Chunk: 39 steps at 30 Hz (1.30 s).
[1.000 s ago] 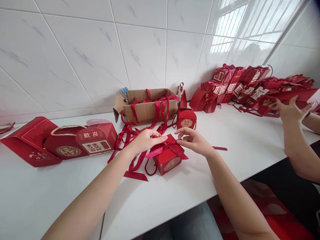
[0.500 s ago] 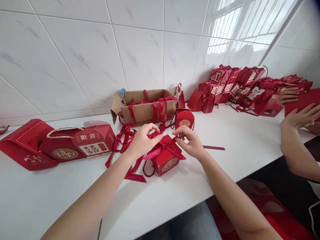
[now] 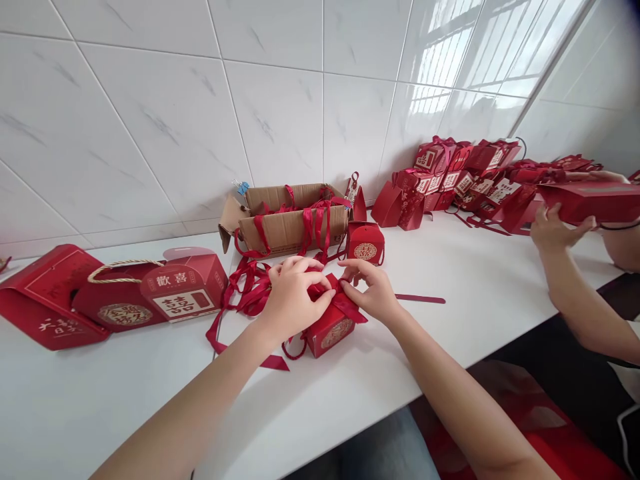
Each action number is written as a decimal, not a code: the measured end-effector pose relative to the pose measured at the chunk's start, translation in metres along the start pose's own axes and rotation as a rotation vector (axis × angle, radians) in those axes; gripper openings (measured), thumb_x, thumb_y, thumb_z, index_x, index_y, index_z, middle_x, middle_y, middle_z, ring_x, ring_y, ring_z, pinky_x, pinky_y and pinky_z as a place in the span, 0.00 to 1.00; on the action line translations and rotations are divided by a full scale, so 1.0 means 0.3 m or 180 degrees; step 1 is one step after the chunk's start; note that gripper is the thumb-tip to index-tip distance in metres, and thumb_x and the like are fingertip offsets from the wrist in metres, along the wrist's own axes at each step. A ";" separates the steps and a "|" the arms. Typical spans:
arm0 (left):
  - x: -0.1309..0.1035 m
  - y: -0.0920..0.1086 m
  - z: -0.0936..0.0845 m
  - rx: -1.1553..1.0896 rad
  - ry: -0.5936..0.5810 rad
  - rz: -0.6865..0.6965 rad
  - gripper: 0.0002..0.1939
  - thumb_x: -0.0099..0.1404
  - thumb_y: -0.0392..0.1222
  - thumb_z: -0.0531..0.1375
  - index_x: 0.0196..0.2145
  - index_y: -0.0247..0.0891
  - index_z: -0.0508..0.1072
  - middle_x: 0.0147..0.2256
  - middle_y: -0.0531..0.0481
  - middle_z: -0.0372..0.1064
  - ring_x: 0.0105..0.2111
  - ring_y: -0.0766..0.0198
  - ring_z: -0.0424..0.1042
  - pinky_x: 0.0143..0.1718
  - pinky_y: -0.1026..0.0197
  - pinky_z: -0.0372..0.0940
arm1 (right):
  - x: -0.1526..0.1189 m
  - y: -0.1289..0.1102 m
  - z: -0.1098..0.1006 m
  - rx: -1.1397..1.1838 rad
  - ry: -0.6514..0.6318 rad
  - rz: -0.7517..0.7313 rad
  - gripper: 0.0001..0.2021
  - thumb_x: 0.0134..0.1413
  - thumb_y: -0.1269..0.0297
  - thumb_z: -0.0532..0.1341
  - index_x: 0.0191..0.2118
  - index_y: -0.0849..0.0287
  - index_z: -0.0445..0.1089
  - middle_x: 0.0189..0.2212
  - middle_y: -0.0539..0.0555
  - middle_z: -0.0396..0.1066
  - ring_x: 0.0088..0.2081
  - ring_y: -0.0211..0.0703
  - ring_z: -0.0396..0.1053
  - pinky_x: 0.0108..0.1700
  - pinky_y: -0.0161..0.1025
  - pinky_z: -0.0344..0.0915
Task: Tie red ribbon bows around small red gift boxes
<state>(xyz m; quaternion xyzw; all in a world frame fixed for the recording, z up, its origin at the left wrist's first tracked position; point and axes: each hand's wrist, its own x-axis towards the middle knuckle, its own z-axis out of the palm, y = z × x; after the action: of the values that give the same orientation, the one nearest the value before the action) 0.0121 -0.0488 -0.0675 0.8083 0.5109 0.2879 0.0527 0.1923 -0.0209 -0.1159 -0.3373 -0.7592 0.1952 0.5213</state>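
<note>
A small red box (image 3: 330, 335) with a round gold pattern lies on the white table, a red ribbon (image 3: 351, 311) across its top. My left hand (image 3: 295, 293) covers the box's left top edge, its fingers closed on the ribbon. At the right of the knot, my right hand (image 3: 367, 288) pinches the ribbon with thumb and forefinger. The knot is mostly hidden by my fingers. A dark red cord loop hangs at the box's left side. Loose red ribbons (image 3: 250, 287) lie left of my left hand.
Behind stands a cardboard box (image 3: 285, 230) holding ribbons, with another small red box (image 3: 365, 244) beside it. Larger red boxes (image 3: 185, 283) stand at left. Many red boxes (image 3: 435, 177) are piled at back right. At far right, a person's hands hold a red box (image 3: 595, 200).
My left hand has moved right and over the bow, now covering its left loop. The person's hands at the right have turned the red box they hold and shifted left.
</note>
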 end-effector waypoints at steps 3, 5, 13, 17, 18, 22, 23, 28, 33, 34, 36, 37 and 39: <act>-0.006 0.012 0.004 0.0198 0.0205 0.0161 0.09 0.59 0.44 0.58 0.24 0.42 0.74 0.46 0.49 0.71 0.51 0.50 0.62 0.51 0.43 0.47 | 0.000 -0.003 0.001 -0.0161 0.0242 -0.0184 0.12 0.49 0.75 0.57 0.39 0.54 0.68 0.25 0.48 0.64 0.28 0.37 0.62 0.31 0.37 0.64; -0.012 0.021 0.011 0.0406 0.0386 0.0327 0.09 0.59 0.41 0.57 0.22 0.41 0.72 0.44 0.48 0.72 0.51 0.50 0.62 0.50 0.44 0.48 | -0.001 -0.007 0.000 -0.0308 0.0403 -0.0341 0.11 0.48 0.76 0.56 0.36 0.54 0.68 0.23 0.47 0.61 0.26 0.37 0.60 0.30 0.37 0.63; -0.026 0.019 0.038 0.0505 0.0556 0.0332 0.06 0.56 0.41 0.58 0.24 0.41 0.71 0.44 0.49 0.73 0.52 0.49 0.60 0.49 0.45 0.49 | -0.011 -0.012 0.002 -0.0532 0.0630 -0.0492 0.10 0.47 0.77 0.55 0.32 0.54 0.67 0.23 0.48 0.60 0.24 0.37 0.59 0.28 0.37 0.62; -0.023 0.011 0.035 0.0194 0.0336 0.0162 0.06 0.55 0.41 0.58 0.22 0.40 0.70 0.44 0.49 0.72 0.51 0.50 0.61 0.49 0.45 0.50 | -0.012 -0.002 0.003 -0.0520 0.0619 -0.0577 0.10 0.47 0.78 0.54 0.30 0.54 0.66 0.23 0.48 0.61 0.25 0.37 0.59 0.28 0.37 0.61; -0.022 0.008 0.035 0.0069 0.0261 0.0093 0.05 0.55 0.41 0.58 0.22 0.40 0.69 0.44 0.50 0.71 0.51 0.50 0.61 0.50 0.45 0.50 | -0.012 0.000 0.003 -0.0520 0.0607 -0.0585 0.10 0.46 0.78 0.54 0.30 0.54 0.65 0.23 0.48 0.61 0.25 0.37 0.59 0.28 0.37 0.61; -0.013 -0.010 0.044 -0.0467 -0.0037 -0.0271 0.04 0.52 0.41 0.59 0.22 0.40 0.68 0.46 0.52 0.70 0.52 0.49 0.59 0.53 0.42 0.48 | -0.010 0.001 0.002 -0.0437 0.0555 -0.0640 0.09 0.45 0.78 0.54 0.26 0.55 0.61 0.22 0.48 0.60 0.25 0.37 0.58 0.27 0.36 0.60; -0.011 -0.015 0.047 -0.0572 -0.0078 -0.0338 0.05 0.52 0.41 0.59 0.21 0.40 0.67 0.46 0.52 0.69 0.52 0.49 0.59 0.54 0.42 0.48 | -0.010 -0.001 0.003 -0.0406 0.0538 -0.0667 0.09 0.45 0.78 0.54 0.26 0.55 0.60 0.22 0.48 0.59 0.24 0.37 0.58 0.26 0.36 0.59; -0.003 -0.031 0.059 -0.0917 -0.0117 -0.0356 0.05 0.51 0.39 0.58 0.21 0.39 0.64 0.44 0.50 0.68 0.50 0.52 0.61 0.55 0.47 0.52 | -0.007 -0.004 0.005 -0.0361 0.0490 -0.0792 0.09 0.45 0.78 0.53 0.25 0.55 0.58 0.21 0.47 0.58 0.24 0.36 0.57 0.25 0.35 0.58; -0.001 -0.033 0.056 -0.0965 -0.0259 -0.0457 0.04 0.50 0.39 0.58 0.21 0.39 0.65 0.45 0.51 0.66 0.51 0.52 0.58 0.55 0.47 0.52 | -0.007 0.009 0.002 -0.0354 0.0493 -0.0944 0.10 0.44 0.80 0.53 0.25 0.56 0.57 0.22 0.47 0.57 0.24 0.35 0.57 0.25 0.34 0.58; 0.001 -0.033 0.055 -0.0983 -0.0300 -0.0482 0.04 0.50 0.39 0.58 0.21 0.39 0.64 0.44 0.51 0.65 0.51 0.52 0.58 0.55 0.47 0.53 | -0.008 0.010 0.000 -0.0358 0.0490 -0.0969 0.10 0.44 0.80 0.53 0.25 0.56 0.57 0.22 0.47 0.57 0.25 0.35 0.57 0.25 0.34 0.58; 0.004 -0.035 0.053 -0.1006 -0.0354 -0.0502 0.04 0.50 0.39 0.58 0.21 0.39 0.64 0.44 0.51 0.65 0.51 0.52 0.59 0.55 0.48 0.53 | -0.008 0.012 -0.002 -0.0369 0.0486 -0.0980 0.11 0.44 0.81 0.53 0.26 0.56 0.56 0.22 0.47 0.57 0.25 0.35 0.56 0.25 0.34 0.57; 0.006 -0.036 0.053 -0.1011 -0.0364 -0.0502 0.05 0.50 0.39 0.58 0.21 0.39 0.64 0.44 0.51 0.65 0.51 0.53 0.59 0.55 0.48 0.53 | -0.008 0.011 -0.003 -0.0370 0.0484 -0.0974 0.11 0.43 0.81 0.53 0.25 0.56 0.56 0.22 0.47 0.57 0.25 0.35 0.56 0.25 0.33 0.57; 0.007 -0.040 0.055 -0.1021 -0.0372 -0.0503 0.05 0.50 0.39 0.58 0.21 0.39 0.64 0.44 0.51 0.65 0.51 0.53 0.59 0.54 0.48 0.53 | -0.008 0.009 -0.003 -0.0363 0.0480 -0.0947 0.11 0.43 0.81 0.53 0.25 0.56 0.56 0.22 0.47 0.57 0.25 0.35 0.57 0.25 0.34 0.57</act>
<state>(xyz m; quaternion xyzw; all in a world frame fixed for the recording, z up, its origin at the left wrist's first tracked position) 0.0118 -0.0379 -0.0848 0.7623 0.5163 0.3132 0.2329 0.1945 -0.0207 -0.1187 -0.2640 -0.7693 0.0466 0.5799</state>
